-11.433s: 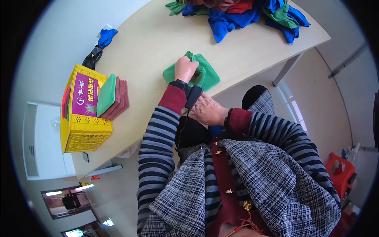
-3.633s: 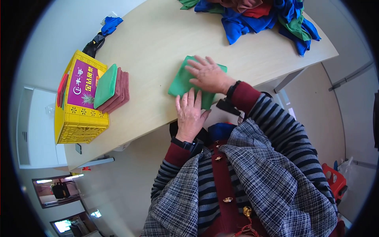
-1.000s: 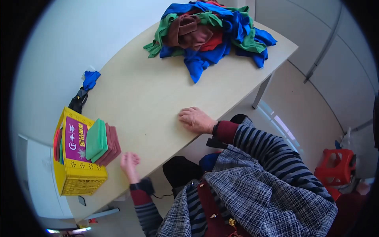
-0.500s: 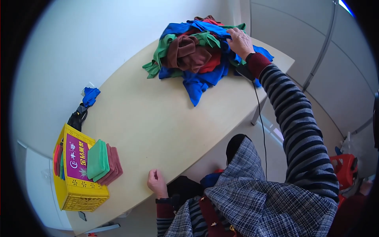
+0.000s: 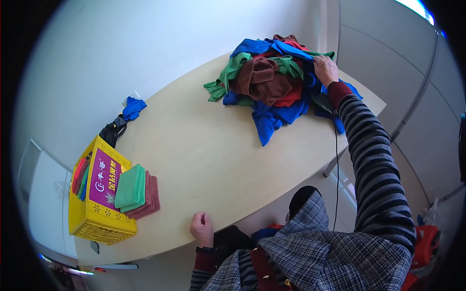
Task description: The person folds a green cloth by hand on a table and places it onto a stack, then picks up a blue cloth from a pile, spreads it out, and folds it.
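A crumpled heap of soft cloths (image 5: 267, 85) lies at the far end of the table (image 5: 204, 160), the right hand (image 5: 325, 70) on its right side, grip unclear; the left hand (image 5: 201, 229) makes a loose fist. Neatly folded cloths (image 5: 130, 188) sit beside a yellow plastic crate (image 5: 109, 231) with a purple, lettered label (image 5: 99, 178).

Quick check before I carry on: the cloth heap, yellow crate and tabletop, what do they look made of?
Cloth heap: soft, matte fabric, possibly microfibre, given its limp folds.
Yellow crate: probably moulded plastic with a slight sheen, judging by the patterned sides.
Tabletop: pale, smooth and wood-toned; laminate or real wood, I can't tell.
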Available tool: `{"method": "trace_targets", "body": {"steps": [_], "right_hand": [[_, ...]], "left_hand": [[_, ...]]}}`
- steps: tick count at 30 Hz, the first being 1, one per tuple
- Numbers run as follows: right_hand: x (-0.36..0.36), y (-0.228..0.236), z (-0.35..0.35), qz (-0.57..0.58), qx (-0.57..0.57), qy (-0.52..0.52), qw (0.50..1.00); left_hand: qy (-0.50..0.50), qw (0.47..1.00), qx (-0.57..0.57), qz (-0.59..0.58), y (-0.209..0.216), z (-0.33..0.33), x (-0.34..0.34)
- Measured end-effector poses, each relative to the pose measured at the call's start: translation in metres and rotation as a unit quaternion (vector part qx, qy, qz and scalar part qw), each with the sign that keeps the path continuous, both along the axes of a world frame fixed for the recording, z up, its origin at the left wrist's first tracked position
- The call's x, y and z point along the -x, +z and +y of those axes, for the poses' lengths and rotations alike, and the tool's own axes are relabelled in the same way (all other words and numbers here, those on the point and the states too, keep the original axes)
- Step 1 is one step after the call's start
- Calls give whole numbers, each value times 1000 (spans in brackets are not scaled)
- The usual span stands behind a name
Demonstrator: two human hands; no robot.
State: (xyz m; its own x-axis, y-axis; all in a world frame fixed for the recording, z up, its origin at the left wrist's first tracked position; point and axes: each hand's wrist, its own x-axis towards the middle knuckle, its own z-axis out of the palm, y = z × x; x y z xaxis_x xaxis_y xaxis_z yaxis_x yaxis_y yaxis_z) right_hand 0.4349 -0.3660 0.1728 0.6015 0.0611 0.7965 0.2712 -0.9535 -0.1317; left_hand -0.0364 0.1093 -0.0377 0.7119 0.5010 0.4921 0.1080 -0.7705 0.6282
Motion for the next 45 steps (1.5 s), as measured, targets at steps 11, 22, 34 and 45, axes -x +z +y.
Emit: {"method": "trace_targets", "body": {"steps": [11,22,34,45], "right_hand": [[44,36,17,-5,-98,97,990],[3,-10,15,10,49,29,998],[25,21,53,-122,-122,85,981],[248,-28,253,150,-155,533,818]], "left_hand": [[-4,1000,-19,2,-4,2,0],[-4,999,-33,14,-3,-1,2],[3,999,-32,14,5,-6,-7],[-14,999,-39,18,4,-9,8]]}}
